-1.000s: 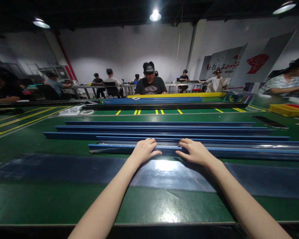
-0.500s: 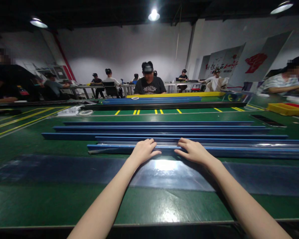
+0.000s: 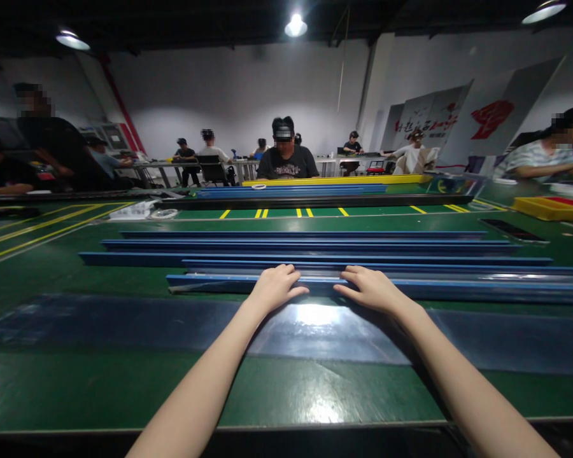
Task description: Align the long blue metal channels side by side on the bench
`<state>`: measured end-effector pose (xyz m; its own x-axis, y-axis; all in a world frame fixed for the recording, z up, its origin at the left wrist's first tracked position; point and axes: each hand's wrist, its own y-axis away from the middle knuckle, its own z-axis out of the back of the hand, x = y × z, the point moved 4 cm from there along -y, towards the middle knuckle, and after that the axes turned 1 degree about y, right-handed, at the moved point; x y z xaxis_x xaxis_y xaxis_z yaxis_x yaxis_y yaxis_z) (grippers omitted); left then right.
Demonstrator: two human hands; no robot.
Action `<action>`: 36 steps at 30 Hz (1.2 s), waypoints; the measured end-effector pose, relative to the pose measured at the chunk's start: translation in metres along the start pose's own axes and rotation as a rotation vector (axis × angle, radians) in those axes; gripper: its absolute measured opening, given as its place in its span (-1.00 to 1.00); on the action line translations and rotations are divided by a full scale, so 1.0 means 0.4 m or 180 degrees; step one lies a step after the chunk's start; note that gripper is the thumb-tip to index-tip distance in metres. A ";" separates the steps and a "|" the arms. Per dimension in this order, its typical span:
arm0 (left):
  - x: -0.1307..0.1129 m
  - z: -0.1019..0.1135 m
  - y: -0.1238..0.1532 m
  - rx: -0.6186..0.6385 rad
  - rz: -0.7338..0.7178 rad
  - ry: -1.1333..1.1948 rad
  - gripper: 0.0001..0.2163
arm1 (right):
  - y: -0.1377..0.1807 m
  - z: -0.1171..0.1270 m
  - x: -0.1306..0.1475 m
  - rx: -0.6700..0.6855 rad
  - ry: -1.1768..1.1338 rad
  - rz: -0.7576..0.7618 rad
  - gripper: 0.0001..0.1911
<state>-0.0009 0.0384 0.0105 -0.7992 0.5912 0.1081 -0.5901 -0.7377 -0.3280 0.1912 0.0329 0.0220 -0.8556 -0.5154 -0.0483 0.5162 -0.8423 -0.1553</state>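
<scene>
My left hand [image 3: 275,287] and my right hand [image 3: 371,289] hold the nearest long blue channel [image 3: 219,284], a short span of it showing between them. On both hands the fingers reach over its near wall, and the thumbs lie along the side facing me. The fingertips are partly hidden behind that wall. Just beyond lie several more blue channels [image 3: 124,259], roughly parallel to it. A wide, flat strip of clear plastic [image 3: 124,323] stretches across the table under my wrists, reflecting the overhead light.
Farther back on the green table [image 3: 76,394] are a black bar [image 3: 315,201], a yellow bar [image 3: 344,181] and a white ring [image 3: 163,214]. To the right lie a phone [image 3: 513,231] and a yellow tray [image 3: 537,208]. A person [image 3: 288,156] sits opposite.
Both hands and the blue channel stay in place. In the left background, a standing person in dark clothes has moved to the right and is more upright.
</scene>
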 end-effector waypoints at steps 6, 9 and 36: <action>0.004 0.004 -0.003 0.0104 0.0039 0.0060 -0.65 | 0.001 -0.002 0.002 0.0015 0.0006 -0.0018 -0.54; 0.002 0.011 -0.007 0.0256 0.0037 0.0086 -0.66 | 0.002 -0.004 0.001 0.0030 0.0000 -0.0017 -0.54; 0.114 0.036 0.058 0.0707 0.0070 -0.0029 -0.68 | -0.091 0.027 0.129 0.0404 -0.0093 0.0370 -0.61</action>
<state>-0.0526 0.0434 0.0212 -0.8126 0.5719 0.1118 -0.5823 -0.8047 -0.1158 0.1285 0.0353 0.0358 -0.7892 -0.6134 -0.0297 0.6141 -0.7889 -0.0243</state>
